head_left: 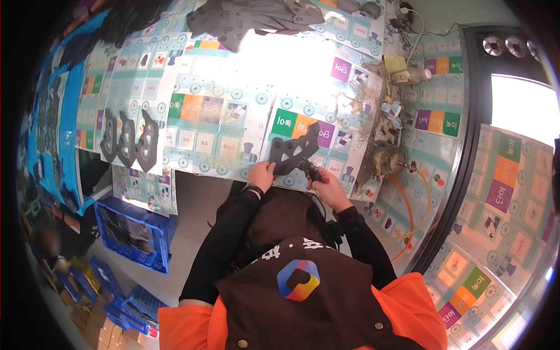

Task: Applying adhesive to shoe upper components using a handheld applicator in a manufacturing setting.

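My left hand point(262, 176) is closed on the lower left edge of a dark grey plastic part point(290, 154), a flat bracket-like piece with several cut-out holes. It is held over the near edge of a table covered in a printed sheet point(204, 149). In my right hand point(329, 189) is a pair of nippers point(314, 173) with dark jaws and a partly hidden red grip. The jaws are at the part's lower right edge; whether they touch it I cannot tell. Farther left on the table, three similar grey parts point(127, 142) lie side by side.
A heap of dark pieces point(251, 20) lies at the table's far side. Scraps and debris point(373, 116) line the right side, near an orange hose point(412, 204). A blue crate point(160, 248) with dark parts stands lower left. Another person point(76, 224) is at far left.
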Action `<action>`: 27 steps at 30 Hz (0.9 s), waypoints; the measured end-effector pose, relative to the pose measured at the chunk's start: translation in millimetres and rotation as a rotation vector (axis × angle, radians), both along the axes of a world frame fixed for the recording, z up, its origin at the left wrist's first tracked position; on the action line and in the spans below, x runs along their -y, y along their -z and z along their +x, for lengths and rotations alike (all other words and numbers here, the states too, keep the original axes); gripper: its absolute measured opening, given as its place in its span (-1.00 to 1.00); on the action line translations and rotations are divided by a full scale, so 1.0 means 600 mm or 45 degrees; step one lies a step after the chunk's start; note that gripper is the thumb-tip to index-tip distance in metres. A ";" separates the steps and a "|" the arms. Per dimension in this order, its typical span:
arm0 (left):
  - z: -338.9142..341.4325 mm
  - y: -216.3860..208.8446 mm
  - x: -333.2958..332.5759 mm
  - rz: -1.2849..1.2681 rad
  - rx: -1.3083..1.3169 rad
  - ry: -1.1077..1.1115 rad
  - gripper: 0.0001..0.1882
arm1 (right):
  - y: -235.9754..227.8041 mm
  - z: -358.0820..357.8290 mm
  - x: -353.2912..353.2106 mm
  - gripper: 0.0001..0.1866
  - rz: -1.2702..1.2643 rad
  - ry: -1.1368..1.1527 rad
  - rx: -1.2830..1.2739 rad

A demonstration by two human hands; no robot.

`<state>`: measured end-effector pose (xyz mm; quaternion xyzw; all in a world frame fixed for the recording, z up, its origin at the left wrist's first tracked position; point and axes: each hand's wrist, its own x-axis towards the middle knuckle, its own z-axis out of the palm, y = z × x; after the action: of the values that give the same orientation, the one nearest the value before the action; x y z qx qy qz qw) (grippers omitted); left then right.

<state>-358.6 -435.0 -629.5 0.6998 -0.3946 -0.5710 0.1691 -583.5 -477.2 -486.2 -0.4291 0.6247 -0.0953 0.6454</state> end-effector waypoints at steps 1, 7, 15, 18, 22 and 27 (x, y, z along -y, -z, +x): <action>0.001 0.018 -0.010 -0.107 0.085 -0.004 -0.63 | 0.003 0.007 0.000 -0.80 0.018 -0.040 -0.015; -0.006 0.006 0.001 -0.073 0.071 -0.064 -0.59 | 0.064 0.006 -0.015 -0.81 -0.054 -0.119 -0.031; -0.007 0.003 0.007 -0.110 0.157 -0.015 -0.60 | 0.090 0.016 -0.012 -0.82 -0.069 -0.109 0.043; -0.005 0.002 0.006 -0.100 0.117 -0.010 -0.62 | 0.080 0.027 -0.011 -0.84 -0.047 -0.123 0.080; -0.006 0.013 0.002 -0.129 0.130 0.001 -0.62 | 0.073 0.031 -0.013 -0.86 -0.030 -0.140 0.056; -0.009 0.034 -0.002 -0.214 0.186 0.038 -0.63 | 0.078 0.024 -0.013 -0.85 -0.033 -0.078 0.044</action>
<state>-364.1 -433.6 -649.7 0.7168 -0.4627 -0.4858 0.1896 -569.3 -469.6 -532.8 -0.4546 0.5987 -0.0909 0.6532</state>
